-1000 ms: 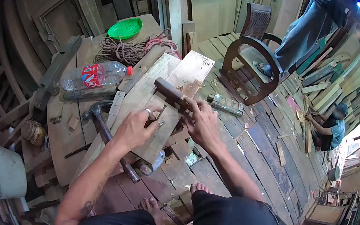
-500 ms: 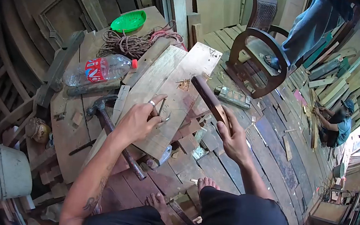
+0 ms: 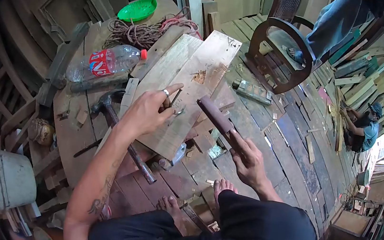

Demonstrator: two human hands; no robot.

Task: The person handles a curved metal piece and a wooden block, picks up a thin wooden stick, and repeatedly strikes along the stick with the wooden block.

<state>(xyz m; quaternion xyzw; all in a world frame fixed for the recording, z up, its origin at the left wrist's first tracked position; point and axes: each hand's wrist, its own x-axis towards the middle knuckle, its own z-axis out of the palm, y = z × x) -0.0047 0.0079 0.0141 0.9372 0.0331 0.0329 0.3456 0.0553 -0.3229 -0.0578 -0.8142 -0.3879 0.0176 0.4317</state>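
My left hand (image 3: 147, 112) is closed on a slim metal tool (image 3: 177, 96), which has a small shiny curved end near the fingertips. It is just above a pale wooden board (image 3: 159, 135) with wood chips (image 3: 199, 76) on it; whether the tool touches the wood I cannot tell. My right hand (image 3: 248, 163) grips the lower end of a dark brown wooden bar (image 3: 214, 116), tilted up to the left, right of the board. A hammer (image 3: 125, 136) lies left of the board, partly behind my left forearm.
A plastic bottle (image 3: 107, 64), a bundle of rope (image 3: 133, 36) and a green basket (image 3: 137, 9) are on the bench. A white bucket (image 3: 11, 179) stands left. Beyond are a wooden chair (image 3: 281, 54), a standing person's legs (image 3: 335, 25) and a crouching person (image 3: 366, 129).
My right hand has turned over and moved slightly down, and the bar has dropped and tilted flatter. My left hand keeps hold of the slim tool near the board, its index finger slightly straighter.
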